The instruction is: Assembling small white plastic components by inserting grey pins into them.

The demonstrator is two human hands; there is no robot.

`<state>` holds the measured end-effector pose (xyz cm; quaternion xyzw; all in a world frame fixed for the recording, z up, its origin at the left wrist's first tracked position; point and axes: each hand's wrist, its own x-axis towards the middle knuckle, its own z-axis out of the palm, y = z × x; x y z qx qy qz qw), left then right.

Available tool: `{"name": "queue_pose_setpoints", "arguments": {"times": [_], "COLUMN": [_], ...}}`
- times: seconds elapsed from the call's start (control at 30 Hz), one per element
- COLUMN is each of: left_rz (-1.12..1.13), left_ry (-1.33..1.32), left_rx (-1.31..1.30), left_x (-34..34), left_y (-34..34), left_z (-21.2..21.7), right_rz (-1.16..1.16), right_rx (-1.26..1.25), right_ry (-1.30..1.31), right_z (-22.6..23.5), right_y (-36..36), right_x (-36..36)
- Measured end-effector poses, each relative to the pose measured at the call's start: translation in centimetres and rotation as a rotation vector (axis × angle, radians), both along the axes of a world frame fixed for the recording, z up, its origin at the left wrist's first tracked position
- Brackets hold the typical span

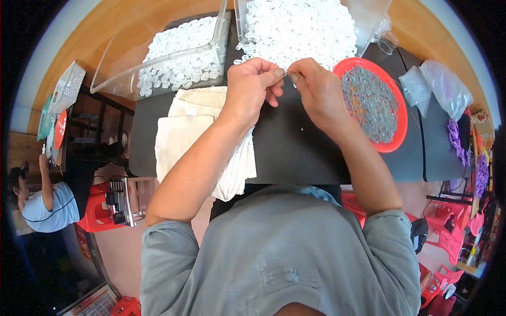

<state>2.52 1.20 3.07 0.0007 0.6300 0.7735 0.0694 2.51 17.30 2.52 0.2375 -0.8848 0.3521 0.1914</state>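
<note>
Over the dark table [295, 152], my left hand [252, 87] and my right hand [319, 92] meet fingertip to fingertip. Both are closed in a pinch around something tiny, too small and too covered to name. Just beyond them lies a heap of small white plastic pieces [303, 31] in a clear bin. Beside my right hand sits a red basin [401, 126] with a mass of thin grey slivers [371, 102] in it. Folded cream cloths [184, 137] lie by my left forearm.
Far left, a second clear bin [113, 79] holds more white pieces [182, 50]. Clear plastic bags [445, 87] lie at the right, near purple cords [457, 142]. A person in a light blue shirt [55, 205] is at the left, near a red stool [97, 210]. Pink chairs [448, 237] stand right.
</note>
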Motion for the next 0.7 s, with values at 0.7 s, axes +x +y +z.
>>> {"name": "queue_pose_setpoints", "arguments": {"times": [0.7], "left_rz": [-0.055], "left_ry": [-0.002], "left_rx": [-0.008], "left_x": [0.27], "left_y": [0.27], "left_z": [-0.01], "right_rz": [0.014], "right_rx": [-0.062], "right_ry": [0.046], "right_z": [0.28], "right_y": [0.26], "right_x": [-0.31]}}
